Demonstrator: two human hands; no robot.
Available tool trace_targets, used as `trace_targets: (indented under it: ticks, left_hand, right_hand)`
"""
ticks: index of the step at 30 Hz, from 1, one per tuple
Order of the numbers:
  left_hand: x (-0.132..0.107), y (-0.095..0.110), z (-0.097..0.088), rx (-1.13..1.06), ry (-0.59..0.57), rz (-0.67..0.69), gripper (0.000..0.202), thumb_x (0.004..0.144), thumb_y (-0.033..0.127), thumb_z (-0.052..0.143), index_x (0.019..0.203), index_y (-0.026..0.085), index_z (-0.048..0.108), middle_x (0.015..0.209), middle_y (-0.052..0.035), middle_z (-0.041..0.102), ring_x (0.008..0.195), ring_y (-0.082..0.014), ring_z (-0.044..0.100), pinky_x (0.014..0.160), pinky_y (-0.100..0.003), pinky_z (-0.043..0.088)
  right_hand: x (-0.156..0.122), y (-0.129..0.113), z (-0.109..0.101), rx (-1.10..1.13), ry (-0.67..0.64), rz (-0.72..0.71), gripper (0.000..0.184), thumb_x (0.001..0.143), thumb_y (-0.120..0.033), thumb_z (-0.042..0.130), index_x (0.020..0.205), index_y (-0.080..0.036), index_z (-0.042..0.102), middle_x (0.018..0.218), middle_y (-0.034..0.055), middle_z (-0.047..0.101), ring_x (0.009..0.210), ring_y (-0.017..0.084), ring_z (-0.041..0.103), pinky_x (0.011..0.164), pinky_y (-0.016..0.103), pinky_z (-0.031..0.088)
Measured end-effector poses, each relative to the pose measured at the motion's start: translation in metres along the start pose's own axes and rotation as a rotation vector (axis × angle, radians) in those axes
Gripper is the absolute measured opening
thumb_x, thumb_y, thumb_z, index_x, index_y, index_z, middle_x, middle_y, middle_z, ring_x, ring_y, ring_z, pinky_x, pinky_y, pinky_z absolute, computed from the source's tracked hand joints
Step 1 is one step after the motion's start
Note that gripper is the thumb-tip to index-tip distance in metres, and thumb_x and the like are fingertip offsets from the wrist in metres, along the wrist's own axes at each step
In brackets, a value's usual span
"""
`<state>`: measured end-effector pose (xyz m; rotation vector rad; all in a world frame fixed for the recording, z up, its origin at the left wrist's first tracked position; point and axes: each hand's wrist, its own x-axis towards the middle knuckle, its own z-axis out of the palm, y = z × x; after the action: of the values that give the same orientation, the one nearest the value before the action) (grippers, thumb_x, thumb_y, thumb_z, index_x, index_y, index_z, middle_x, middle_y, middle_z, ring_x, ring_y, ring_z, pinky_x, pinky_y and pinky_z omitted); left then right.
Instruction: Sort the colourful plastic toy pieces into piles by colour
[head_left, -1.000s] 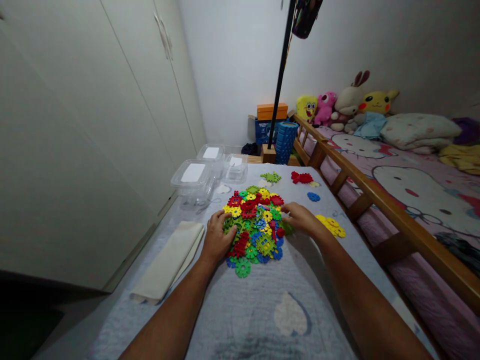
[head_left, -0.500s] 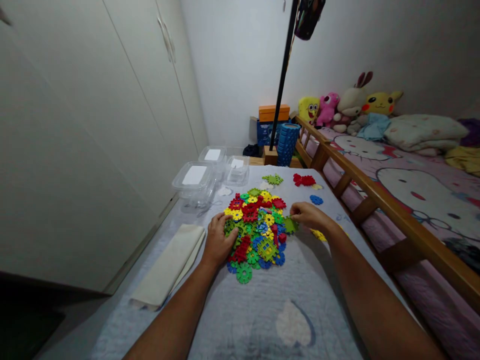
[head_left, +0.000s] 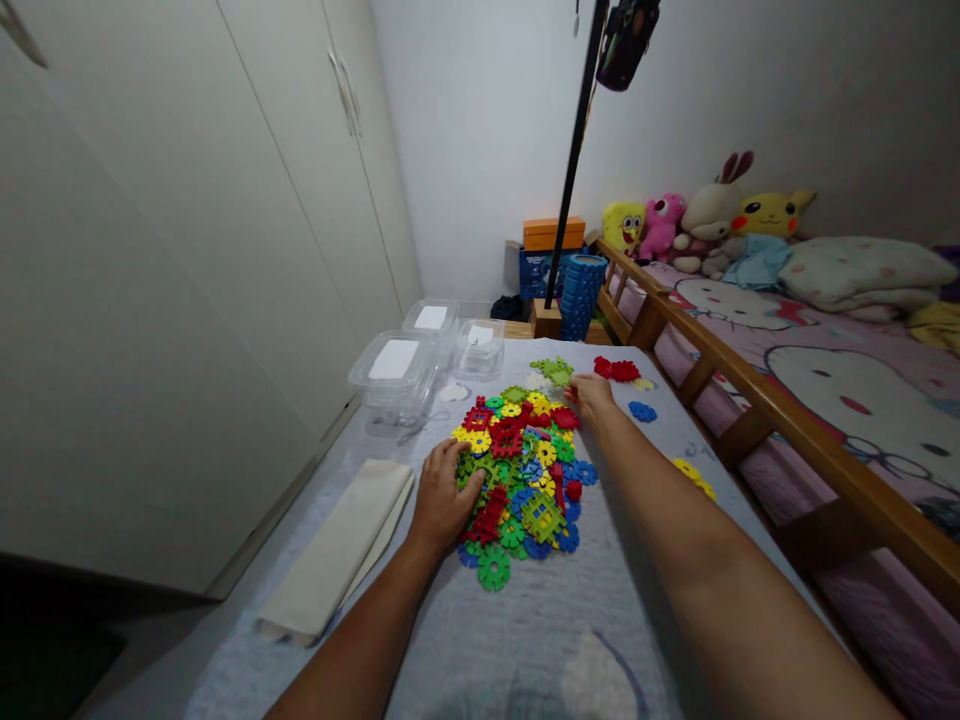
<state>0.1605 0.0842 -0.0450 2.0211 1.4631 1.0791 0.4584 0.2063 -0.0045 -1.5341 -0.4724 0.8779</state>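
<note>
Head view, left hand: the left hand [head_left: 442,500] lies on the near-left edge of the pile of plastic pieces [head_left: 525,455], fingers loosely spread over the pieces and closed on nothing.
Head view, right hand: the right hand [head_left: 592,397] reaches past the far-right edge of the pile, fingertips at the green pieces [head_left: 553,370]; whether they pinch one cannot be told.
Other groups: red pieces [head_left: 619,370] lie beyond the pile to the right, a blue piece [head_left: 642,411] is right of the pile, and yellow pieces [head_left: 694,478] are further right and nearer.
Handling: the pieces look light, stiff and flat with notched rims, likely smooth. One is best pinched by its rim between thumb and forefinger, since tangled neighbours may lift with it.
Surface: a soft grey quilt [head_left: 525,640] lies under the pile, so pieces should not slide far.
Left of the pile: clear boxes [head_left: 397,365] and a folded cloth [head_left: 337,545], then wardrobe doors [head_left: 225,250].
Right of the pile: a wooden bed rail [head_left: 750,410], with plush toys [head_left: 697,215] behind.
</note>
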Motion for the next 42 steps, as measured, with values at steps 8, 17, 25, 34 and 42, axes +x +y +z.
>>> trace_targets:
  ticks: [8, 17, 25, 34, 42]
  left_hand:
    - [0.0, 0.004, -0.003, 0.003, -0.024, -0.008, 0.038, 0.085, 0.036, 0.06, 0.12, 0.02, 0.061, 0.131, -0.0125, 0.059, 0.128, -0.03, 0.052, 0.112, -0.051, 0.04]
    - [-0.001, 0.004, -0.003, -0.007, -0.016, 0.002, 0.036, 0.085, 0.035, 0.061, 0.119, 0.023, 0.061, 0.129, -0.0103, 0.06, 0.126, -0.0299, 0.053, 0.112, -0.051, 0.04]
    - [0.0, 0.002, -0.002, -0.015, -0.013, 0.016, 0.041, 0.086, 0.038, 0.061, 0.122, 0.021, 0.059, 0.131, -0.0122, 0.059, 0.129, -0.0293, 0.052, 0.113, -0.05, 0.04]
    - [0.0, 0.001, -0.002, -0.01, -0.027, 0.018, 0.04, 0.085, 0.037, 0.061, 0.121, 0.019, 0.06, 0.133, -0.0131, 0.059, 0.13, -0.03, 0.052, 0.114, -0.05, 0.04]
    - [0.0, 0.003, -0.003, 0.008, -0.033, 0.024, 0.039, 0.085, 0.035, 0.062, 0.12, 0.02, 0.059, 0.13, -0.0123, 0.06, 0.128, -0.0301, 0.053, 0.112, -0.05, 0.041]
  right_hand:
    - [0.023, -0.005, 0.029, 0.033, 0.042, 0.01, 0.031, 0.069, -0.004, 0.064, 0.076, -0.023, 0.04, 0.061, -0.0061, 0.053, 0.054, 0.01, 0.063, 0.05, 0.017, 0.053]
    - [0.007, 0.008, 0.011, -0.216, -0.033, -0.179, 0.015, 0.07, -0.013, 0.061, 0.083, -0.02, 0.057, 0.063, -0.0053, 0.056, 0.06, 0.011, 0.06, 0.056, 0.019, 0.05]
    - [-0.023, 0.015, 0.029, -0.7, -0.442, -0.532, 0.016, 0.077, -0.021, 0.067, 0.091, -0.021, 0.074, 0.115, 0.004, 0.074, 0.117, 0.021, 0.06, 0.101, 0.028, 0.044]
    - [-0.035, 0.015, 0.038, -1.046, -0.471, -0.617, 0.013, 0.074, -0.017, 0.072, 0.083, -0.025, 0.078, 0.1, 0.0025, 0.078, 0.103, 0.024, 0.065, 0.093, 0.03, 0.044]
    - [-0.045, 0.006, 0.03, -1.262, -0.492, -0.718, 0.017, 0.081, -0.02, 0.065, 0.09, -0.024, 0.079, 0.103, 0.0058, 0.077, 0.109, 0.026, 0.063, 0.098, 0.036, 0.04]
